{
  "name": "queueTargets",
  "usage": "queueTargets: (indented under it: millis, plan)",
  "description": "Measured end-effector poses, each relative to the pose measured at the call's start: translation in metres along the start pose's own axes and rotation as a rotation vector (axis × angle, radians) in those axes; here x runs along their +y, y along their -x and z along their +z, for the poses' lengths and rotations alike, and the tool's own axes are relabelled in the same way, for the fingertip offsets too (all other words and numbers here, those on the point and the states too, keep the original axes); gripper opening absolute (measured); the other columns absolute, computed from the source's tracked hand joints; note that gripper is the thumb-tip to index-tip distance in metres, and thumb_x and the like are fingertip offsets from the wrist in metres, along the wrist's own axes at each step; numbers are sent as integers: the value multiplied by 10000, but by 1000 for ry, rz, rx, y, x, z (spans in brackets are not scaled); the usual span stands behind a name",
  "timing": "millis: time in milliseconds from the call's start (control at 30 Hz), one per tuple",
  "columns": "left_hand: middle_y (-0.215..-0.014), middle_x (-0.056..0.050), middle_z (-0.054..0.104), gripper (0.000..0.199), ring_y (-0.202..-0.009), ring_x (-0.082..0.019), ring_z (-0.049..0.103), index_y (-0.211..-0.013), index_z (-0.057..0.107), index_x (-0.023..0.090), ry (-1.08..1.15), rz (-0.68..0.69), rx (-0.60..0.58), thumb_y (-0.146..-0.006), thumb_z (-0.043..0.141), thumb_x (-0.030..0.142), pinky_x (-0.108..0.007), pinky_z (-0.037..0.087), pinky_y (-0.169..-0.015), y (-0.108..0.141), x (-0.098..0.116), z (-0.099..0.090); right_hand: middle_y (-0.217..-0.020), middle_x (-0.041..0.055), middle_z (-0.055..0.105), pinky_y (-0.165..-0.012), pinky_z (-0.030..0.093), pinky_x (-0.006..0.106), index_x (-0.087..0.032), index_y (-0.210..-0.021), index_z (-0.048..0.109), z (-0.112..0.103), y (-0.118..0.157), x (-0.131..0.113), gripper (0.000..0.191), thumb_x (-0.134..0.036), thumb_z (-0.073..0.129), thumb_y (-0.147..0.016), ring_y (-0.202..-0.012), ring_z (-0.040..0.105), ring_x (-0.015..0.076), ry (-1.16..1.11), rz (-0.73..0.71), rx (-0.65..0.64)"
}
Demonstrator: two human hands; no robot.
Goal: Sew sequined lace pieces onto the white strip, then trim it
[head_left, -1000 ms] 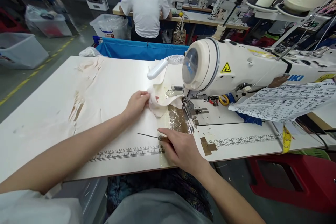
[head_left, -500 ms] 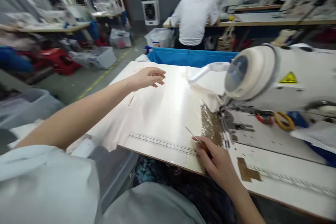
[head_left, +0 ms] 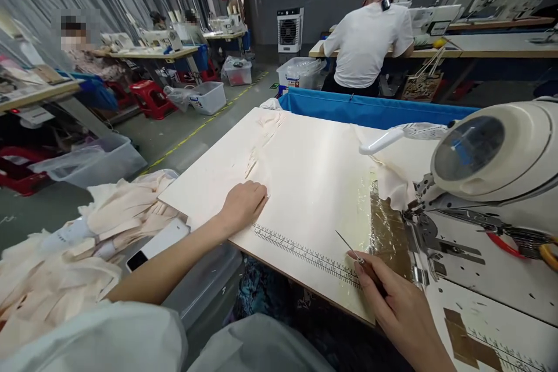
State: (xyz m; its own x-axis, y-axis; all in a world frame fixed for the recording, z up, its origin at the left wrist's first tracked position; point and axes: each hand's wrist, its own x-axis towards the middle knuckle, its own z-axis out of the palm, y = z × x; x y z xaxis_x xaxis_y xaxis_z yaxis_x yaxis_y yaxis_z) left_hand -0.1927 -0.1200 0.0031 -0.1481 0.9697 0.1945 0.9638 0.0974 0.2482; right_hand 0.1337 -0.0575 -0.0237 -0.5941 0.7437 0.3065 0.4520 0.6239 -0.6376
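Note:
My left hand [head_left: 244,204] is low over the left part of the white table board [head_left: 309,180], its fingers curled closed at the near end of a thin, pale fabric piece [head_left: 260,154]. The fingertips are partly hidden, but the fabric runs into them. My right hand [head_left: 390,296] is at the board's front edge, wrapped round an awl [head_left: 349,246]. The awl's thin metal shaft points up and left above the board, and its brown handle is mostly inside the hand. A printed ruler strip [head_left: 305,253] runs between my hands.
A white sewing machine [head_left: 492,145] stands at the right, pale fabric [head_left: 394,183] beside its needle area. Brown tape [head_left: 387,226] covers the board there. Pale fabric pieces [head_left: 117,209] heap at left near a white phone-like object [head_left: 159,242]. Ahead, a person [head_left: 368,40] sits beyond a blue cloth bin [head_left: 375,109].
My left hand has come down nearer to me and its fingers have closed at the pale fabric. My right hand keeps the awl. The view has turned left.

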Motion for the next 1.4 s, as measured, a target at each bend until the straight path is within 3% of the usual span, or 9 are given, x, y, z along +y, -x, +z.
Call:
queueTargets:
  millis: [167,333,433,600,767,1000,1167,1267,1400]
  plan:
    - [-804,-66,635,218,-778,-215,577,-866,582,217,154,178,149,-973,401,275,-338,435,-723,-10,18,-5,-689,30,696,-525,534,294,-239,-1178,644,-3,-1,2,394,-521,486,-954,-572,651,196,-258,261,-49]
    - [-822,-76,673,265,-773,-194,608,-919,622,195,250,476,141,-1005,378,254,-303,445,-677,-11,64,8,-1087,118,731,-689,621,387,-239,-1444,447,3,-51,-8,631,-573,545,-916,-824,737,239,-838,534,-168]
    - [-819,-69,687,304,-758,-186,622,-906,637,176,224,643,112,-1013,365,256,-299,454,-662,-11,95,26,-1046,83,735,-817,590,357,-241,-1357,563,17,-94,-21,481,-444,584,-921,-913,710,211,-798,516,-203]
    - [-805,-50,705,304,-747,-166,637,-910,664,159,276,891,-39,-1008,398,270,-288,496,-707,-7,114,27,-648,-25,619,-537,503,255,-163,-1017,663,32,-127,-33,192,-230,595,-851,-513,572,118,-743,500,-207]
    - [-903,-81,711,295,-816,-169,653,-979,658,138,269,591,50,-1007,386,249,-286,532,-715,-43,73,9,-620,-58,547,-491,425,237,-167,-954,641,1,-77,-29,242,-369,642,-820,-469,497,91,-758,490,-139]
    - [-1416,-131,558,387,-1310,-236,514,-1315,555,118,-222,345,-124,-982,384,217,-401,404,-1099,-126,21,43,-661,-20,568,-432,325,211,-176,-1111,649,-35,20,-20,456,-568,594,-886,-480,430,82,-675,597,-94]
    - [-1357,-225,562,423,-1291,-345,497,-1294,550,71,-308,171,38,-902,396,105,-557,408,-1036,-144,9,24,-702,2,622,-441,415,221,-190,-1173,660,-52,76,-15,460,-557,574,-911,-444,465,83,-628,701,-70]
    - [-1166,-175,658,314,-1145,-305,581,-1123,646,109,-268,266,88,-923,406,145,-459,510,-905,-123,27,16,-766,42,687,-610,538,262,-198,-1203,673,-58,96,-16,443,-529,546,-937,-567,610,134,-585,681,-91]
    - [-1104,-96,700,327,-1003,-207,642,-1021,681,159,-63,734,-116,-998,363,234,-351,545,-825,-77,64,28,-743,46,694,-696,559,258,-211,-1231,680,-55,105,-18,434,-506,519,-957,-703,670,173,-476,651,-111]
